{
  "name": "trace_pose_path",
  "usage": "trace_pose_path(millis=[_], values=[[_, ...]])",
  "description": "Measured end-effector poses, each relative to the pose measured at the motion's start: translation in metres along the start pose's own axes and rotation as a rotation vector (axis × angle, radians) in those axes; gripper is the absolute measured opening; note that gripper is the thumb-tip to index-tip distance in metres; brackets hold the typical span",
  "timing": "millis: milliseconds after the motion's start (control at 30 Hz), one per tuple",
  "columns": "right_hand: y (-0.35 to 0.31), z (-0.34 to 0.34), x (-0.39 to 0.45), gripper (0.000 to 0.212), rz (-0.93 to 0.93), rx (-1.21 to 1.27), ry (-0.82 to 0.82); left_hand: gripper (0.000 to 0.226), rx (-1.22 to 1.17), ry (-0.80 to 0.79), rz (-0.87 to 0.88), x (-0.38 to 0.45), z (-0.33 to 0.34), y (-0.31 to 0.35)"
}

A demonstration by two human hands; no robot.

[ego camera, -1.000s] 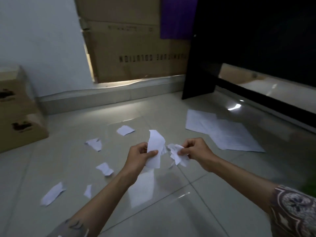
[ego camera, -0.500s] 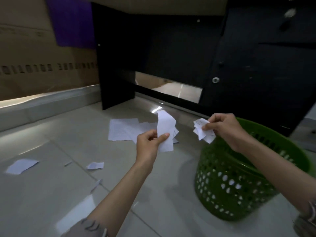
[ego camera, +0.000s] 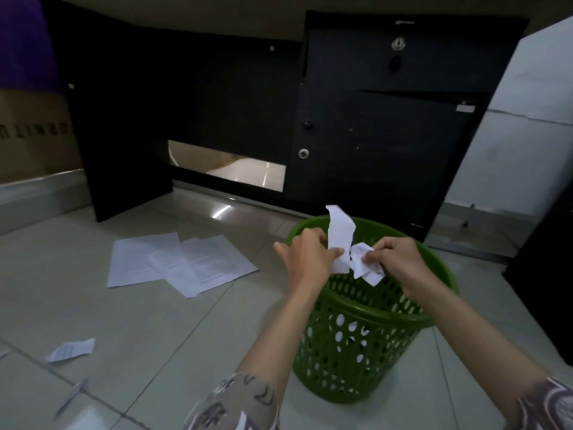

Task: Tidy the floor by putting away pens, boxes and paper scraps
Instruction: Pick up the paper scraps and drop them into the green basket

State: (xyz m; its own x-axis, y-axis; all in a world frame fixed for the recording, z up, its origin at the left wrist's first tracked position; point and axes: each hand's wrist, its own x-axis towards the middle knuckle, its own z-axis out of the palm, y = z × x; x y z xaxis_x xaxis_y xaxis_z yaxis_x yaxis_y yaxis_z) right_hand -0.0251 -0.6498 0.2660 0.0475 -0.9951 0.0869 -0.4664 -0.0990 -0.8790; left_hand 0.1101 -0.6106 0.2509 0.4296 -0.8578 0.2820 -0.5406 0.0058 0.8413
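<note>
Both my hands are above the mouth of a green perforated waste basket (ego camera: 350, 352) standing on the tiled floor. My left hand (ego camera: 307, 259) pinches a tall torn strip of white paper (ego camera: 340, 234) that stands upright. My right hand (ego camera: 400, 262) grips a crumpled bunch of small paper scraps (ego camera: 366, 265), close beside the strip. On the floor to the left lie two full printed sheets (ego camera: 179, 262), overlapping. A torn scrap (ego camera: 71, 349) lies near the lower left, and another thin scrap (ego camera: 73, 395) below it.
A black desk (ego camera: 217, 103) with a drawer cabinet (ego camera: 387, 135) stands right behind the basket. A cardboard box (ego camera: 31, 135) leans on the wall at far left. A dark object (ego camera: 545, 274) borders the right edge. Open tiled floor (ego camera: 155, 321) lies left of the basket.
My view swung right from the scattered scraps to the desk and basket. Both hands carried their paper over the basket's mouth and came close together.
</note>
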Motion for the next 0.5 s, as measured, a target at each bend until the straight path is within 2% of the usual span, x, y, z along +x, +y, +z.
trace_pose_path(millis=[167,267,500], values=[[0.018,-0.007,0.007,0.012,0.067,-0.114,-0.019,0.034,0.149,0.005,0.072,0.002,0.012,-0.012],[0.018,-0.004,0.010,0.025,0.100,-0.157,0.002,0.043,0.171,0.014,0.071,0.006,0.006,-0.024],[-0.030,0.019,0.003,0.010,-0.066,0.021,0.055,0.046,0.079,0.153,-0.024,0.011,-0.039,-0.053]])
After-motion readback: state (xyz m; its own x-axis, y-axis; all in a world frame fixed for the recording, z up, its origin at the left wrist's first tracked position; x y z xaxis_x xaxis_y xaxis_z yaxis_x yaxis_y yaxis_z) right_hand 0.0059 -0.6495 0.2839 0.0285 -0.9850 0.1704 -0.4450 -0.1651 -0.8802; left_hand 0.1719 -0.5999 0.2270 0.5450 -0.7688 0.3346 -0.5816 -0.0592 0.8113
